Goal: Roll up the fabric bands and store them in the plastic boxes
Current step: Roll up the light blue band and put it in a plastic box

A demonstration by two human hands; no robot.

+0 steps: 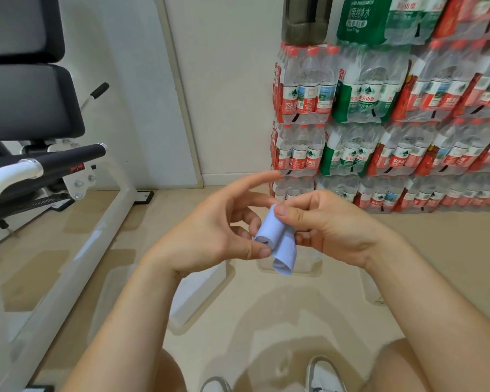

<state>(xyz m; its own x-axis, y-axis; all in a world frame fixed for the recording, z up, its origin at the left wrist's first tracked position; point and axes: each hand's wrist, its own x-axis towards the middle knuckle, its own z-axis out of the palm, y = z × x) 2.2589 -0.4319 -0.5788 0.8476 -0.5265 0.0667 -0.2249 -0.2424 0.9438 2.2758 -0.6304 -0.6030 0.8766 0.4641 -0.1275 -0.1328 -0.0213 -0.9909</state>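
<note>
A light blue fabric band (277, 241), partly rolled into a tight coil, is held between both hands in the middle of the view. My left hand (218, 230) pinches the coiled end with thumb and curled fingers, its index finger pointing out straight. My right hand (328, 222) pinches the band's upper edge with thumb and fingers. A loose tail of the band hangs below the hands. A clear plastic box (309, 267) stands on the floor just behind and below the band, partly hidden by it.
A white exercise machine frame (102, 239) with black pads and a handle fills the left side. Stacked packs of water bottles (379, 114) line the wall at right. Another clear box (375, 292) shows by my right forearm. Shoes (323, 374) are at the bottom edge.
</note>
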